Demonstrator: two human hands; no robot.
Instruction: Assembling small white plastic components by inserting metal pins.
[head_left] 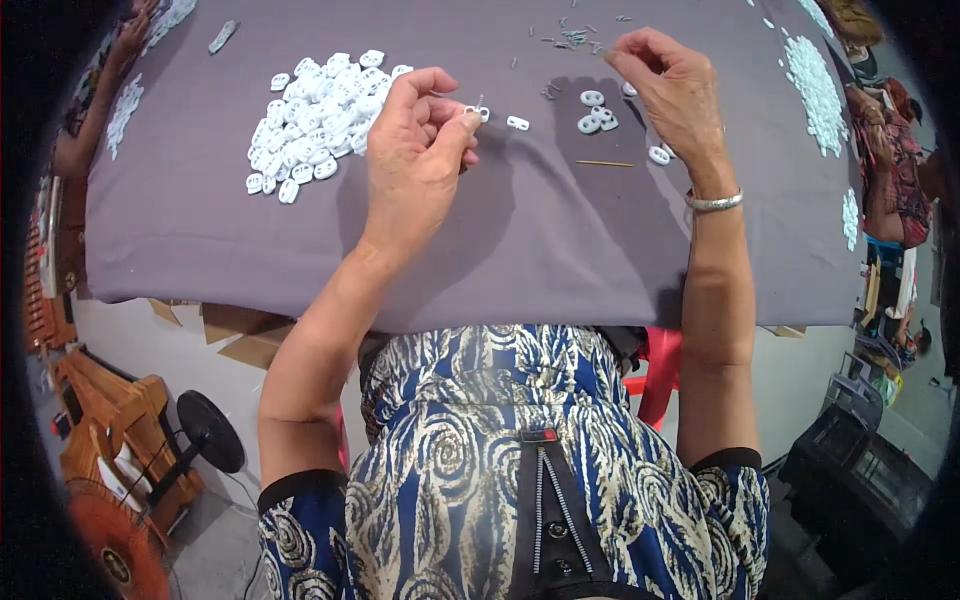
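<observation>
My left hand [418, 145] is closed in a pinch on a white two-hole plastic cord lock [472, 113]. A tiny metal spring [481, 101] stands up from that piece. Just right of it on the cloth lies a single white plastic part [517, 123]. My right hand [672, 90], with a silver bangle on its wrist, is raised at the right, thumb and forefinger pinched together beside the loose springs [572, 38]. Whatever sits between those fingertips is too small to make out. Several two-hole white pieces [592, 98] lie under and beside this hand, one partly hidden.
A heap of white cord lock parts [320, 120] lies left of my left hand. A thin wooden stick [604, 163] rests nearer me on the grey tablecloth [590, 260]. More white parts [815, 95] spread along the right edge, where other people sit. A fan [210, 430] stands at lower left.
</observation>
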